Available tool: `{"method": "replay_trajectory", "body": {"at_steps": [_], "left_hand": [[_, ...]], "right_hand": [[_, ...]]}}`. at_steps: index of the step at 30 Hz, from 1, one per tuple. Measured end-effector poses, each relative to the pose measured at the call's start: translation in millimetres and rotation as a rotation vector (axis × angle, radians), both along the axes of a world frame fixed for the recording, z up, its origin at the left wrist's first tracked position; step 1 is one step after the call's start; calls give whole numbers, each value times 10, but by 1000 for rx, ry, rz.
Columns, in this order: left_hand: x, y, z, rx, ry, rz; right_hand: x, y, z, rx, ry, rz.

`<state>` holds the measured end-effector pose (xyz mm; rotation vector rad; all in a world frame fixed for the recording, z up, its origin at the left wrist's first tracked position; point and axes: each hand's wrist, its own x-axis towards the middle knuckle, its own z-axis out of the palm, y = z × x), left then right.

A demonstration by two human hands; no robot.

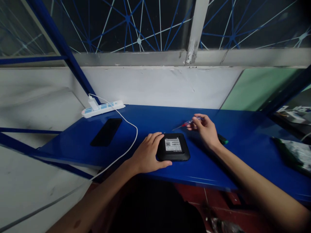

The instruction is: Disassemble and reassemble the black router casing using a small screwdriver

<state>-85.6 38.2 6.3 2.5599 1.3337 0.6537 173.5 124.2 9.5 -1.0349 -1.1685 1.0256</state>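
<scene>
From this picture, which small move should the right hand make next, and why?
Probably lower the screwdriver tip onto the black box: the right hand holds the tool with its tip near the box's far edge, seemingly not touching, while the left hand grips the box.

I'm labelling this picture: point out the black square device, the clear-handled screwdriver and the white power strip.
Black square device (173, 146), head view: its labelled upper face.
Clear-handled screwdriver (185, 124), head view: its red collar.
White power strip (103, 107), head view: its blue socket panel.
</scene>
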Motion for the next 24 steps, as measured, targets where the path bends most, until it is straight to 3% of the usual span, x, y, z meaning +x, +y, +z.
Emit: {"method": "replay_trajectory", "body": {"at_steps": [11,20,24], "left_hand": [[-10,-102,33,-79,-30,-17],[2,-88,37,-128,-18,-9],[4,-88,25,-135,-21,5]], "right_hand": [[-159,-57,-64,18,-131,100],[-161,-84,-55,34,-217,79],[-129,-99,7,35,-138,43]]}}
